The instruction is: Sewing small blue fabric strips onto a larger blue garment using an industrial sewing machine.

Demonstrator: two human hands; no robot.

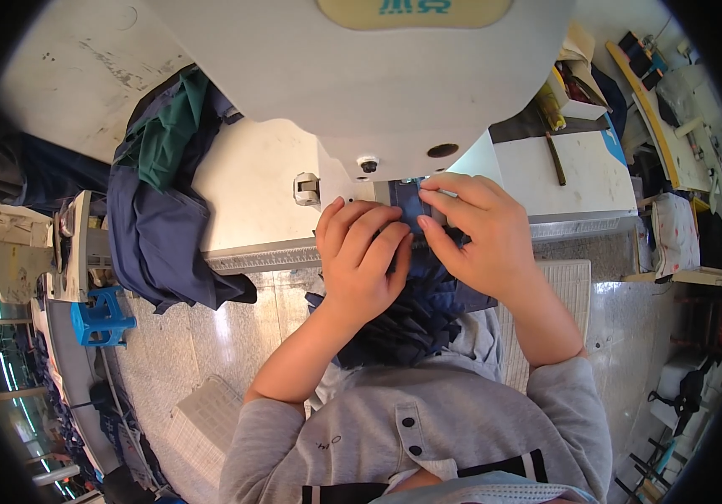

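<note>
A small dark blue cloth piece [409, 204] lies beneath the white sewing machine [361, 101], at its lit working area. My left hand [359, 267] has its fingers bent and gathered against the cloth's left side. From the right, my right hand [487, 235] grips the same piece, its index finger and thumb at the right edge. The needle area is mostly hidden by the machine head. On my lap, just below both hands, rests a bunched heap of dark blue fabric pieces [399, 323].
Dark blue garments [155, 227] with a green cloth [172, 134] drape over the table's left side. A ruler strip [273, 259] runs along the front edge. Right of the machine are a dark stick-like tool [556, 160] and an open box [581, 92]. A blue stool [101, 317] stands left.
</note>
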